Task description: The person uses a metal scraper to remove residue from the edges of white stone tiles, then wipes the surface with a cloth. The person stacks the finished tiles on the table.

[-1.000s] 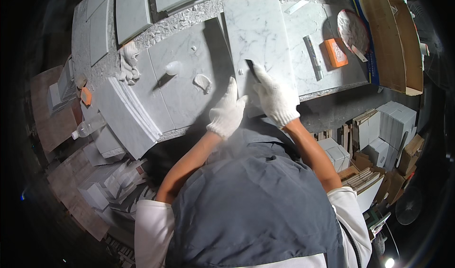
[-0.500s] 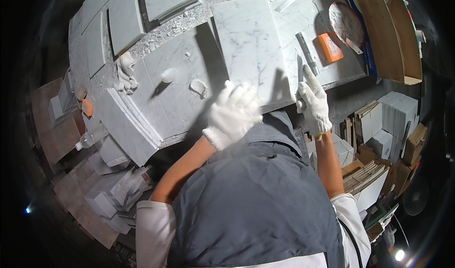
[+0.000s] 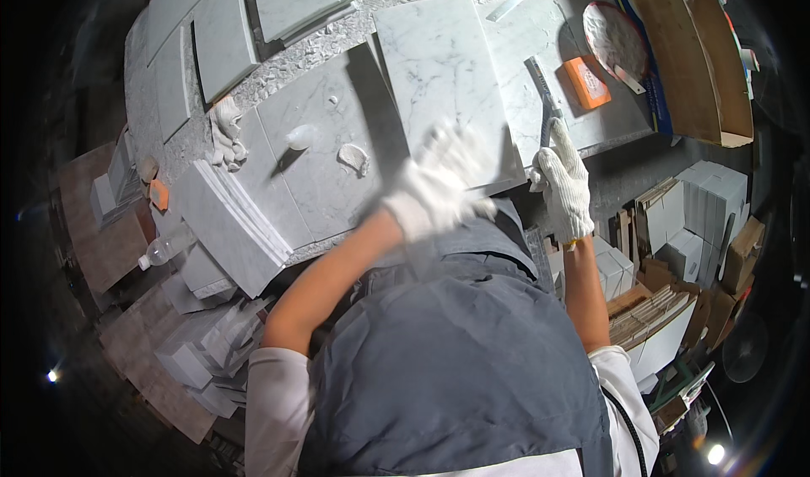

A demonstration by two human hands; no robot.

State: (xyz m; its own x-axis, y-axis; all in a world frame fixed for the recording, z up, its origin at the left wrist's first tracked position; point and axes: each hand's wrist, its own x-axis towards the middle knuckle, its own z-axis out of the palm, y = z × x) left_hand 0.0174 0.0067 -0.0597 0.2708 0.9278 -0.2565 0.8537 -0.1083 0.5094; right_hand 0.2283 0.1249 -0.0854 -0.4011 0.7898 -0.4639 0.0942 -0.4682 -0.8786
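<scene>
A white marble tile with grey veins lies in front of me on the bench. Over its near left edge is my left hand in a white knit glove, blurred by motion, its fingers stretched out and nothing seen in them. At the tile's near right corner, my gloved right hand is closed round a thin flat blade that points away from me; its handle is hidden in the glove. A pen-like tube lies just beyond the right fingertips. Beside it is an orange box.
A round dish of white paste stands near an open cardboard box. Left on the bench are a white cup-like piece, a crumpled glove and stacked tiles. More tiles lie at the far left.
My left hand has swept right and slightly nearer over the tile's near edge. My right hand has shifted slightly, its blade turning from pale to dark and nearing the tube.
</scene>
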